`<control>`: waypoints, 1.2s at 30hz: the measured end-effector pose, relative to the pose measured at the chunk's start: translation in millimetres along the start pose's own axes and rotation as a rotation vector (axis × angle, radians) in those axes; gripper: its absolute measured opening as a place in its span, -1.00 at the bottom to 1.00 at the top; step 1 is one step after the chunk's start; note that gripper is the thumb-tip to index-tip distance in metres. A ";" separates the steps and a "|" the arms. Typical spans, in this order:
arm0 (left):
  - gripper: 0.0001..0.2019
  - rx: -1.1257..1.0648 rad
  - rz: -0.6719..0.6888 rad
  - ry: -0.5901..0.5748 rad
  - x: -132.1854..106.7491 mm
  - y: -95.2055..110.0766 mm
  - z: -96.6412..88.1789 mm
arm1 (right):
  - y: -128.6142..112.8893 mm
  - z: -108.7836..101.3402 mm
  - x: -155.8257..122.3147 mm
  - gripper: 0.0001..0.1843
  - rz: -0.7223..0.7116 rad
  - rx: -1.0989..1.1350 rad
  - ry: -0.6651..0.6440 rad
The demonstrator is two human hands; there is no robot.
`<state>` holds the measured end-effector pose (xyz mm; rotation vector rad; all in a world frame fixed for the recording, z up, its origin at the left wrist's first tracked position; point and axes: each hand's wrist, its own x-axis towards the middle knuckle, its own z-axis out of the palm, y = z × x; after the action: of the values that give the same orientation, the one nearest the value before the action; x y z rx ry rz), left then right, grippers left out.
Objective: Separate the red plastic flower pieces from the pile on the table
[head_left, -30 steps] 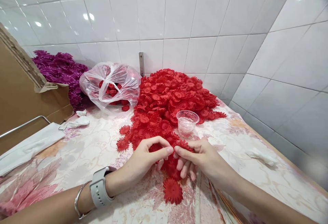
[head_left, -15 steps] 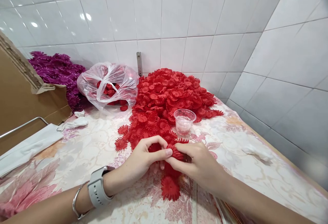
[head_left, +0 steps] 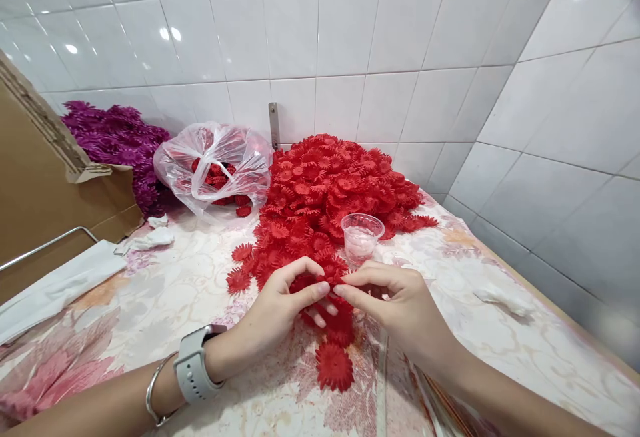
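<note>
My left hand [head_left: 280, 307] and my right hand [head_left: 395, 304] meet at the near edge of a large heap of red fabric flowers [head_left: 330, 190]. Thumb and forefinger of both hands pinch a small bunch of red flowers [head_left: 340, 320] between them. My left wrist wears a white smartwatch [head_left: 193, 365] and a thin bangle. One loose red flower [head_left: 334, 366] lies on the floral tablecloth [head_left: 165, 297] just below my hands. A small clear plastic cup [head_left: 362, 237] stands upright right behind my right hand.
A clear plastic bag of red flowers [head_left: 213, 167] sits left of the heap, with a pile of purple flowers [head_left: 117, 140] behind it. A cardboard box [head_left: 45, 177] stands at the left. White tiled walls close in the back and right. Scraps of white paper lie about.
My right hand has turned and risen a little, its fingers now pinching from above beside the left thumb. The bunch of red flowers stays between both hands. The view has shifted slightly.
</note>
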<state>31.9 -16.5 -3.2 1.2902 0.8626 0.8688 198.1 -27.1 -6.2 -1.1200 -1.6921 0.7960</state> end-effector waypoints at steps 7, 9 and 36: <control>-0.88 0.359 0.164 0.081 0.4 -1.6 -6.0 | 0.6 2.8 2.6 -0.89 0.175 0.184 -0.124; -0.90 0.517 0.235 0.091 -0.3 -1.5 -7.9 | -1.5 1.3 3.1 -0.86 0.166 0.168 -0.153; -0.79 0.055 0.105 0.193 6.1 -4.8 -10.4 | -1.7 -5.8 13.0 -0.68 0.551 0.721 -0.100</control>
<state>25.4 -7.0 -9.1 1.3242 0.9820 1.0722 200.9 -15.6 1.9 -1.0245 -1.0023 1.6661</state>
